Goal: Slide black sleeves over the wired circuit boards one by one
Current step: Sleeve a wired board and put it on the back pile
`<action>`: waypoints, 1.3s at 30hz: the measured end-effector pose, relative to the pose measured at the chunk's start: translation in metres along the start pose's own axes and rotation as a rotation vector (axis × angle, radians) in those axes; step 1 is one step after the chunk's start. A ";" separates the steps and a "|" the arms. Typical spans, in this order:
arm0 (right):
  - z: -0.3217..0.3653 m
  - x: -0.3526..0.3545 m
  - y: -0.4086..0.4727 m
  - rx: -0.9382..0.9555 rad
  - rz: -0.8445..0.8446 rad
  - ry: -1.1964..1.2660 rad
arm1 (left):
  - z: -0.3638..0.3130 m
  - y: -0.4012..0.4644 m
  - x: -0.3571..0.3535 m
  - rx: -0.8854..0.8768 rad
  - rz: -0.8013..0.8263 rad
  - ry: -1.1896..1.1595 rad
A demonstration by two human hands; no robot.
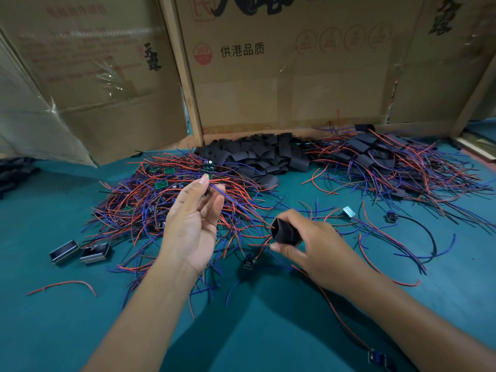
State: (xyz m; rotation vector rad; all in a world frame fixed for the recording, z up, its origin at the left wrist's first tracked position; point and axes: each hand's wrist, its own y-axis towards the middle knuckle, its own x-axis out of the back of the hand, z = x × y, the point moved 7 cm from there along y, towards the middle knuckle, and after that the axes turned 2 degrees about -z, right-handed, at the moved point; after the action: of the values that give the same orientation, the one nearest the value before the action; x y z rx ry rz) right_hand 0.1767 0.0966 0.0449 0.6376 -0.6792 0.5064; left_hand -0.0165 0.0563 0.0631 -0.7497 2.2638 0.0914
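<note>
- Nearest the camera, a stray board lies on the teal mat, its red wire trailing up under the right forearm.
- Just beyond, the right hand pinches a black sleeve between thumb and curled fingers, its mouth squeezed open toward the left. The sleeve looks thin, light and floppy; I judge that holding it by the sides keeps the mouth round enough to accept a board.
- Beside it, the left hand is raised palm-up, fingers loosely curled, fingertips pinching blue and red wires; whether a board hangs from them I cannot tell.
- Behind the left hand sits the heap of wired circuit boards, small, stiff and light, with springy, tangle-prone leads; better held by the board's edges than dragged by the wires.
- Left of the heap lie two small metal cases.
- Farther back are a pile of empty sleeves and, to the right, sleeved boards.
- Cardboard boxes wall off the back.
</note>
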 end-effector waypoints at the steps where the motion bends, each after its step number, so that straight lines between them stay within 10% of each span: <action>1: 0.001 0.000 0.000 0.006 -0.003 -0.011 | 0.000 0.000 0.000 -0.003 0.004 0.001; 19: 0.012 -0.009 -0.005 0.030 -0.030 0.026 | 0.002 -0.008 -0.012 -0.176 0.149 0.110; 29: 0.009 0.039 0.001 0.029 -0.266 -0.251 | 0.015 -0.064 -0.055 -1.081 0.539 1.183; 39: 0.019 0.031 0.001 0.061 -0.259 -0.106 | 0.016 -0.067 -0.052 -1.019 0.401 1.292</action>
State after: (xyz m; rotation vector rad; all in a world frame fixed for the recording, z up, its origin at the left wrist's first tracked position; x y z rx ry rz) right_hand 0.1890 0.0916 0.0784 0.8014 -0.6714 0.2548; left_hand 0.0584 0.0304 0.0966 -0.9654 3.5839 1.3789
